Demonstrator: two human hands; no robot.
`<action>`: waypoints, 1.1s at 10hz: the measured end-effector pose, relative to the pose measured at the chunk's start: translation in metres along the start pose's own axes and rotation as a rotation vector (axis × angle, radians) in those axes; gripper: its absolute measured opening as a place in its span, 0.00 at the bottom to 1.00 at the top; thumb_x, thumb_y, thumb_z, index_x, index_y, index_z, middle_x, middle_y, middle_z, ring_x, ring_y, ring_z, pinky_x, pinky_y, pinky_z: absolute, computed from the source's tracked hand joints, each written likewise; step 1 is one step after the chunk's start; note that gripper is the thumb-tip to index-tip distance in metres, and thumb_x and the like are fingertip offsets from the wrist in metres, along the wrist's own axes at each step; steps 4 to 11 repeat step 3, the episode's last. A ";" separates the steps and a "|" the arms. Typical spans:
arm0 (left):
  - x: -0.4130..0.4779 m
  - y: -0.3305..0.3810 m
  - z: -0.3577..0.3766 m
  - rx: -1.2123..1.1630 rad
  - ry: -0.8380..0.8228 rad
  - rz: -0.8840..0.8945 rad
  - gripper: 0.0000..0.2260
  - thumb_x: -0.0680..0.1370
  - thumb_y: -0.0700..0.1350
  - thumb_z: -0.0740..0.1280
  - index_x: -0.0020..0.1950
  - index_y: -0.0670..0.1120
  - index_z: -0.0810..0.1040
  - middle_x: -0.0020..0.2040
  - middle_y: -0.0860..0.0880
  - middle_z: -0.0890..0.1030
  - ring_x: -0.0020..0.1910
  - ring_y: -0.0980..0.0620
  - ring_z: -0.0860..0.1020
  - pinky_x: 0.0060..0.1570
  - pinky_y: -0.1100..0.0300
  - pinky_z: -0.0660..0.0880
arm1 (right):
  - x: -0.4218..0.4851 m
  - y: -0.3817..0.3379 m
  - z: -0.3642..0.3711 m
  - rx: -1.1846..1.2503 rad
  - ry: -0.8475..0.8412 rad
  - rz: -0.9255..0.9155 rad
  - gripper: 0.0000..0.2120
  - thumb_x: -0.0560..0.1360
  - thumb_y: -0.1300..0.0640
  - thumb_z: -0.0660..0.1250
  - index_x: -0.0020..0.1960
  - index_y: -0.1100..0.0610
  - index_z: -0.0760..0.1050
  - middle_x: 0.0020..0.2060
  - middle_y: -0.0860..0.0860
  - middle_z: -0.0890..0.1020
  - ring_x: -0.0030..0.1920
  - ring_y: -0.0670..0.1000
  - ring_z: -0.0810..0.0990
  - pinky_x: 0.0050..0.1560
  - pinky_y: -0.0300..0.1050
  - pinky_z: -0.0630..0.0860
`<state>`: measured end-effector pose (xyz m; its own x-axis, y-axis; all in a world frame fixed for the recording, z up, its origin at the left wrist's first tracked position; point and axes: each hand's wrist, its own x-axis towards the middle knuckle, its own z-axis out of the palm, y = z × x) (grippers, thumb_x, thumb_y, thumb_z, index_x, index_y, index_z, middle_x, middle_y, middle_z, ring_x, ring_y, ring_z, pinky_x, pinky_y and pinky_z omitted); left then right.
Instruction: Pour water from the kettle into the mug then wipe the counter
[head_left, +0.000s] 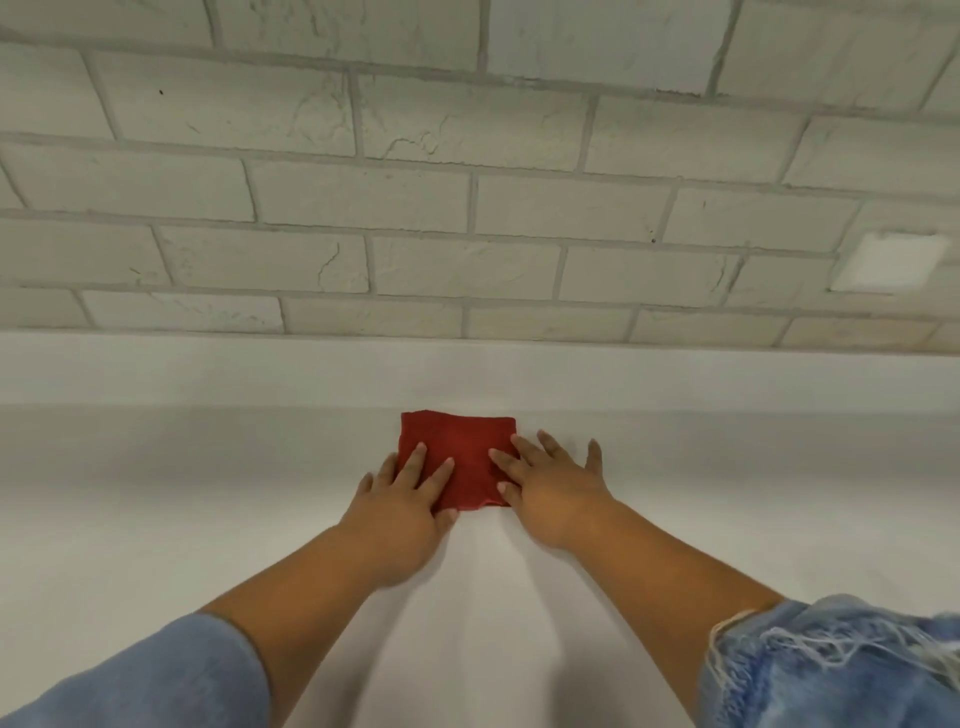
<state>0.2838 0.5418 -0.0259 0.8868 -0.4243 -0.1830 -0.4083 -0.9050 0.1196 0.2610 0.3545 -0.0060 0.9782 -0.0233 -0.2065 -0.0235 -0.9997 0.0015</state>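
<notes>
Hands came to two, both mine, and cloth came to one: a single red cloth (460, 460), folded into a rough square, lay flat on the white counter (156, 493) close to the low white upstand (208, 369) at the back. Behind that rose a wall of pale brick tiles (415, 197), with one white square plate (888, 262) set into it off to my right.

My left hand (402, 512) lay palm down with its fingers (415, 460) spread apart; the middle ones rested on the cloth's left part and the thumb touched its near edge. My right hand (553, 491) lay flat as well, fingers splayed wide, the inner ones pressed on the cloth's right edge while the outer two lay on bare counter beside it. Neither hand had closed around the fabric; both simply pressed on top of it. So the cloth sat between my two hands and partly under my fingertips, its far half uncovered.

Two blue sleeves showed, one per forearm: the left sleeve (156, 680) smooth, the right sleeve (841, 670) denim with a frayed cuff.
</notes>
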 end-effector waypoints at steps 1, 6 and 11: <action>0.006 0.005 -0.006 -0.015 -0.017 -0.038 0.27 0.78 0.62 0.44 0.76 0.57 0.44 0.78 0.48 0.42 0.76 0.43 0.41 0.73 0.42 0.44 | -0.009 0.002 -0.001 0.064 0.038 0.024 0.24 0.80 0.43 0.46 0.75 0.42 0.48 0.77 0.44 0.48 0.76 0.49 0.41 0.69 0.69 0.38; -0.024 0.002 0.000 -0.120 0.074 0.001 0.28 0.79 0.61 0.49 0.76 0.57 0.44 0.78 0.49 0.44 0.76 0.45 0.43 0.72 0.43 0.48 | -0.046 0.012 -0.011 0.136 0.065 0.064 0.22 0.79 0.44 0.51 0.73 0.47 0.60 0.75 0.47 0.57 0.76 0.50 0.50 0.70 0.67 0.45; -0.024 0.002 0.000 -0.120 0.074 0.001 0.28 0.79 0.61 0.49 0.76 0.57 0.44 0.78 0.49 0.44 0.76 0.45 0.43 0.72 0.43 0.48 | -0.046 0.012 -0.011 0.136 0.065 0.064 0.22 0.79 0.44 0.51 0.73 0.47 0.60 0.75 0.47 0.57 0.76 0.50 0.50 0.70 0.67 0.45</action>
